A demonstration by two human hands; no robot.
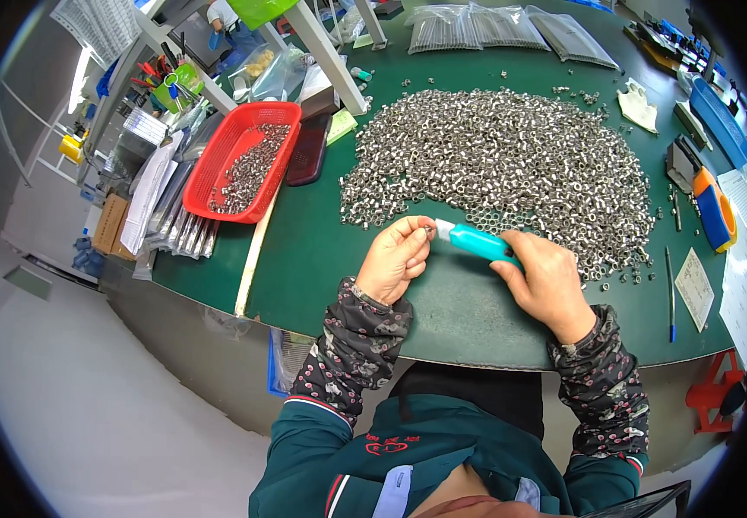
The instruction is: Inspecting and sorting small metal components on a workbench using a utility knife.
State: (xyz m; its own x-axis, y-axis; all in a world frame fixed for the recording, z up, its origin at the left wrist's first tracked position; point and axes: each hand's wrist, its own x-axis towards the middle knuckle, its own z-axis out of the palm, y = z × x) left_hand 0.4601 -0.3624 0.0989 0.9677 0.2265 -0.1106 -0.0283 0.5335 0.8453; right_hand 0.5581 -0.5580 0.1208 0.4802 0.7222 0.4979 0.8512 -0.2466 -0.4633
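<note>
In the head view, the left hand (393, 262) pinches a small metal ring (429, 231) between thumb and fingertips, while the right hand (553, 283) grips a teal-handled tool (480, 243), its pale end at or just beside the ring. Both hands are above the green table (468, 324), at the near edge of a broad heap of metal rings (494, 160), with a red basket (218, 145) holding more to the left.
</note>
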